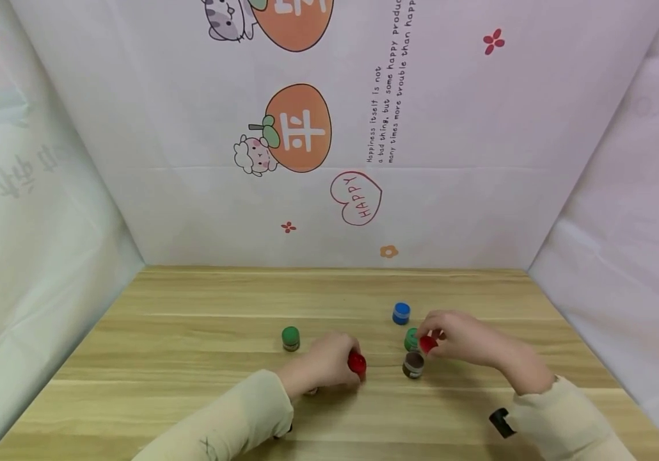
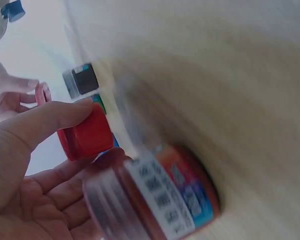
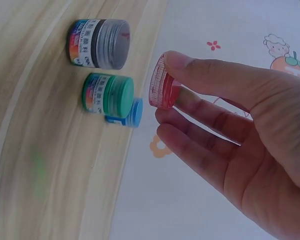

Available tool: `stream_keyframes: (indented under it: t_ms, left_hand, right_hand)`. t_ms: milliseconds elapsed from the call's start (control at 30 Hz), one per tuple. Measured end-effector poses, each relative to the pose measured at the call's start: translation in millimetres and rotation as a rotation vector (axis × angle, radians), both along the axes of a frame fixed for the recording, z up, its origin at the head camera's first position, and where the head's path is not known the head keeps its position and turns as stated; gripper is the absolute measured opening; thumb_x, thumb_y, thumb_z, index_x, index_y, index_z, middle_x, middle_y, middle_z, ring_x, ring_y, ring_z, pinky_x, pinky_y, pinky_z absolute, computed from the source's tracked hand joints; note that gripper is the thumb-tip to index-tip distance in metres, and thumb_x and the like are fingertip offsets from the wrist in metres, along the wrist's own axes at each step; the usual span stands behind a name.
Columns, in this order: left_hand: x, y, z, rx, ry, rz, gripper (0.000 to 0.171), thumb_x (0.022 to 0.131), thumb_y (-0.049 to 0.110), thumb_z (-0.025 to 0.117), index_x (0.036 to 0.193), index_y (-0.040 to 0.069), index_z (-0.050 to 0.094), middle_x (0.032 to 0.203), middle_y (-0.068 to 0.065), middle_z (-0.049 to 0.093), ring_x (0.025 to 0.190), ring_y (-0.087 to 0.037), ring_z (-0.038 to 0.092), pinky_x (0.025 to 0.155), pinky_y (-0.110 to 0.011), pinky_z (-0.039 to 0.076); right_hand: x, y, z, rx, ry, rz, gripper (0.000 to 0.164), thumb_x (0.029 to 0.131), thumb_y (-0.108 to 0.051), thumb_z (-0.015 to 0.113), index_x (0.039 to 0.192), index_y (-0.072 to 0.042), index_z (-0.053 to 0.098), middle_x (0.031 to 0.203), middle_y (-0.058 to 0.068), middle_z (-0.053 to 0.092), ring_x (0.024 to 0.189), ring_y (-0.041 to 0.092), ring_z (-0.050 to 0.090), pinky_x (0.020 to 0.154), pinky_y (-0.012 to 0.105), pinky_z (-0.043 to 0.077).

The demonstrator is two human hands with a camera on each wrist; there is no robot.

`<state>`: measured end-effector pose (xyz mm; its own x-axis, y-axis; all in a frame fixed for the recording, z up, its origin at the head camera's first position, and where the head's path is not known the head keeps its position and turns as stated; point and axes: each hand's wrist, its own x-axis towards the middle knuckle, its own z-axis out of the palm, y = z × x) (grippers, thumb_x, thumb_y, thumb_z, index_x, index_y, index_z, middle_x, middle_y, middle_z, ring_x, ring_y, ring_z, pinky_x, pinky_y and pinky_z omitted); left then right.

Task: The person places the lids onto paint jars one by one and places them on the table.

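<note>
My left hand [image 1: 329,362] grips a small red paint jar [image 2: 87,132] between thumb and fingers. Its mouth, uncovered, shows glossy red in the head view. On the right, my other hand [image 1: 462,336] pinches a red screw lid [image 3: 162,85] between thumb and fingertips, apart from the jar. Close by the lid stand a green paint jar [image 3: 110,95] and a dark brown one [image 3: 97,44]. Near the left hand's fingers, a reddish-brown jar [image 2: 155,195] shows large in the left wrist view; the left wrist mostly hides it from the head camera.
A blue paint jar [image 1: 401,313] stands farther back on the wooden table [image 1: 208,301]. Another green jar [image 1: 291,338] is left of centre. White printed sheets [image 1: 450,128] enclose the table at the back and both sides.
</note>
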<state>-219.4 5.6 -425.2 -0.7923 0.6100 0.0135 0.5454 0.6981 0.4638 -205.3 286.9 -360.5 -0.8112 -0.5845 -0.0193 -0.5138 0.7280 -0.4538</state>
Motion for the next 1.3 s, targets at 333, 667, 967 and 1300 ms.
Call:
stream_keyframes:
  t_ms: [333,667,967,1300]
  left_hand:
    - [-6.8,-29,14.4,0.212,-0.130,0.102,0.029,0.084,0.014,0.083,0.111,0.010,0.072,0.094,0.002,0.068,0.081,-0.010,0.063,0.070,-0.028,0.054]
    - [-14.2,-58,13.1,0.456,-0.146,0.164,0.036,0.085,0.012,0.082,0.118,0.002,0.070,0.096,-0.001,0.068,0.081,-0.014,0.062,0.069,-0.028,0.055]
    - [-10.3,-65,13.2,0.527,-0.146,0.200,0.036,0.083,0.016,0.085,0.116,0.006,0.073,0.092,0.002,0.068,0.077,-0.011,0.062,0.069,-0.027,0.054]
    - [-6.0,-67,8.9,0.571,-0.179,0.190,0.034,0.084,0.018,0.085,0.114,0.006,0.075,0.092,0.003,0.070,0.078,-0.015,0.063,0.070,-0.028,0.054]
  right_hand:
    - [-6.4,-21,7.0,-0.002,0.010,0.015,0.024,0.088,-0.007,0.081,0.111,-0.005,0.077,0.105,0.001,0.068,0.084,0.012,0.065,0.069,0.025,0.054]
    - [-12.7,-45,13.2,-0.003,0.086,0.104,0.025,0.087,-0.006,0.082,0.111,-0.005,0.077,0.101,-0.002,0.067,0.084,0.011,0.065,0.069,0.024,0.054]
    - [-18.6,-71,21.8,-0.003,0.140,0.160,0.022,0.089,-0.007,0.080,0.110,-0.011,0.077,0.105,-0.004,0.068,0.088,0.016,0.064,0.075,0.028,0.055]
    - [-19.0,-102,25.0,-0.099,0.203,0.239,0.027,0.090,-0.005,0.079,0.116,-0.004,0.074,0.111,0.001,0.070,0.098,0.018,0.069,0.084,0.034,0.058]
